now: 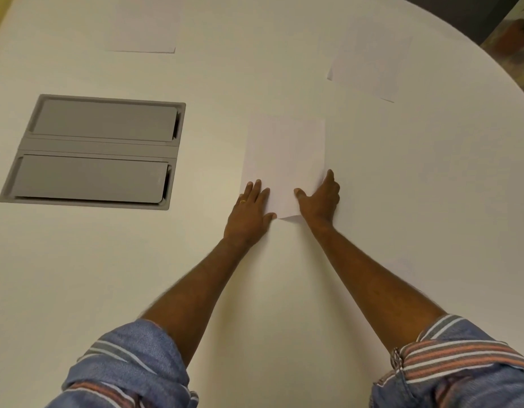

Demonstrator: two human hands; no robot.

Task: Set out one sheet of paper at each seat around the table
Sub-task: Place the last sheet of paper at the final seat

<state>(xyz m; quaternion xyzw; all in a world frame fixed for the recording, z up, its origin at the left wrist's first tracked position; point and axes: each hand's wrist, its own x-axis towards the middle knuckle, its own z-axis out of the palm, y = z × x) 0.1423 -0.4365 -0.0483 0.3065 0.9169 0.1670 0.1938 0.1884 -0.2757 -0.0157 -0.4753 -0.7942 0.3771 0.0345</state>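
A white sheet of paper (pixel 284 160) lies on the white round table (pixel 416 172), a reach away from me. My left hand (pixel 249 212) rests flat on its near left corner, fingers spread, with a ring on one finger. My right hand (pixel 321 198) is at the near right corner, thumb on top and fingers along the right edge. The sheet's near edge curls up slightly between my hands. A second sheet (pixel 371 64) lies at the far right near the table rim. A third sheet (pixel 143 28) lies at the far left.
A grey recessed cable box (pixel 99 148) with two closed flaps is set into the table on the left. A faint sheet outline (pixel 402 269) shows beside my right forearm. The table's curved rim (pixel 472 39) runs along the upper right, with dark floor beyond it.
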